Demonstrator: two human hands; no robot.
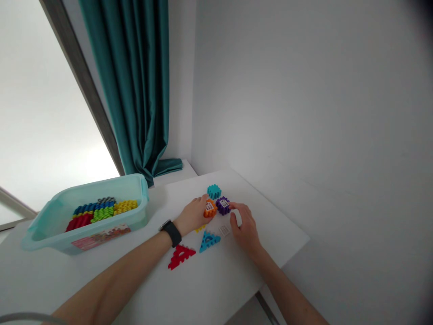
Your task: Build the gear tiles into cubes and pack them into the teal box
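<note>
My left hand (194, 215), with a dark watch (171, 232) on its wrist, is closed round an orange toothed block (210, 208) with a white window-shaped piece on its face. Just right of it is a purple toothed block (223, 205) bearing a similar white piece. My right hand (246, 226) has its index fingertip at the purple block's right edge, with thumb and finger apart. A turquoise toothed block (214, 191) sits behind them. In front lie a loose white window piece (224, 230), a blue triangle (209, 241) and a red triangle (181, 256). A yellow piece (200, 229) is partly hidden under my left hand.
A pale turquoise bin (142, 216) stands at the left of the white table (216, 282), holding red, blue, green, yellow and grey toothed pieces (103, 213). A green curtain (142, 90) hangs behind. A grey wall (304, 113) runs along the table's right side.
</note>
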